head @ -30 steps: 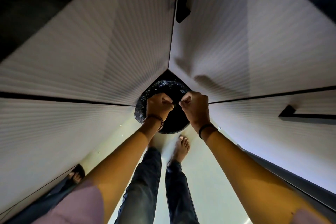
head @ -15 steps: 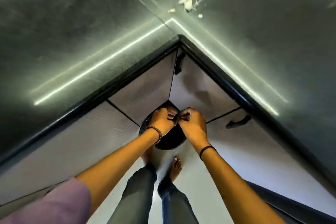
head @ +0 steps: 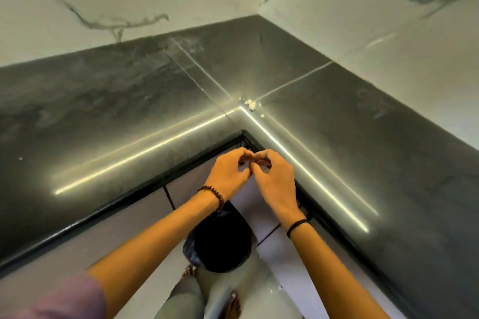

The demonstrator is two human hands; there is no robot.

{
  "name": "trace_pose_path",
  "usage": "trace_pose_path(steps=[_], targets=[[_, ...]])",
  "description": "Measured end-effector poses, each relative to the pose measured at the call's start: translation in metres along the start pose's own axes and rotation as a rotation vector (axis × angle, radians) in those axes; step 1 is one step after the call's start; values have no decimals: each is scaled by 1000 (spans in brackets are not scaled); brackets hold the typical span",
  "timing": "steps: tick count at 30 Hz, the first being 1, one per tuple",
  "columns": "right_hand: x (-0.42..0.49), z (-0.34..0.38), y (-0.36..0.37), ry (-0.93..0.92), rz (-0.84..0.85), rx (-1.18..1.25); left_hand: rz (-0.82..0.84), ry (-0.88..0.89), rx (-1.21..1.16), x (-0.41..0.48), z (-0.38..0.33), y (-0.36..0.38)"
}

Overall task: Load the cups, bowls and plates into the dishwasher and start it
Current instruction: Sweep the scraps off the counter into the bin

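Left hand (head: pixel 228 173): held above the bin (head: pixel 220 243), fingers curled, their tips brought against those of the right hand (head: pixel 274 181); whether a scrap is pinched cannot be told.
Right hand: curled in the same way, thumb and fingertips met with the left; nothing is plainly held.
Task's things: no cup, bowl, plate or dishwasher is to be seen, so their place cannot be given from this view.
Risk, spill: the hands are judged to be set nearer the corner of the surface (head: pixel 129 111) than the mouth of the bin; anything rubbed off the fingers could be dropped wide, onto the floor (head: pixel 274 264).
Risk, feet: the feet are bare and just beside the bin, so fallen bits could be trodden in.
Risk, surface: white crumbs (head: pixel 251 104) are left at the inner corner of the surface and could be smeared or carried off by a sleeve or a dish.
Risk, task: if the fingers are soiled, the dirt could be passed to the dishes when they are picked up.
Hidden, fingertips: the spot where the hands meet is blurred and partly covered by the knuckles.
Hidden, bin: its far rim is covered by the left wrist, and its contents are lost in the black liner.
Hidden, cabinets: the fronts under the surface edge are largely masked by the arms.
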State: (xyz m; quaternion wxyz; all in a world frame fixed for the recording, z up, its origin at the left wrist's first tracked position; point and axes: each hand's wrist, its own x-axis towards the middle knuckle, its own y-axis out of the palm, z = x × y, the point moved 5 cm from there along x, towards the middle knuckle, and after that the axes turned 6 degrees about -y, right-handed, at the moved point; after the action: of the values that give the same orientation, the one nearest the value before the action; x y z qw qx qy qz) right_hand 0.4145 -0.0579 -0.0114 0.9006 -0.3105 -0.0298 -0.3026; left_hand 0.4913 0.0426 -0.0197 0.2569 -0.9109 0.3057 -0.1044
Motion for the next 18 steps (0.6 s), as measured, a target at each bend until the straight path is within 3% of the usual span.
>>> trace_pose_path(steps=[4,7,13,18], targets=[[30,9,-10,-123,-13,-76,-90,75,85,20,-21,-17],[44,3,-11,-138,13,-249,-66,53,227,36,-19,-21],[59,-28,9,49,275,-573,63,-146,592,70,10,-18],[80,-40,29,104,351,-685,103,-179,668,103,29,-21]])
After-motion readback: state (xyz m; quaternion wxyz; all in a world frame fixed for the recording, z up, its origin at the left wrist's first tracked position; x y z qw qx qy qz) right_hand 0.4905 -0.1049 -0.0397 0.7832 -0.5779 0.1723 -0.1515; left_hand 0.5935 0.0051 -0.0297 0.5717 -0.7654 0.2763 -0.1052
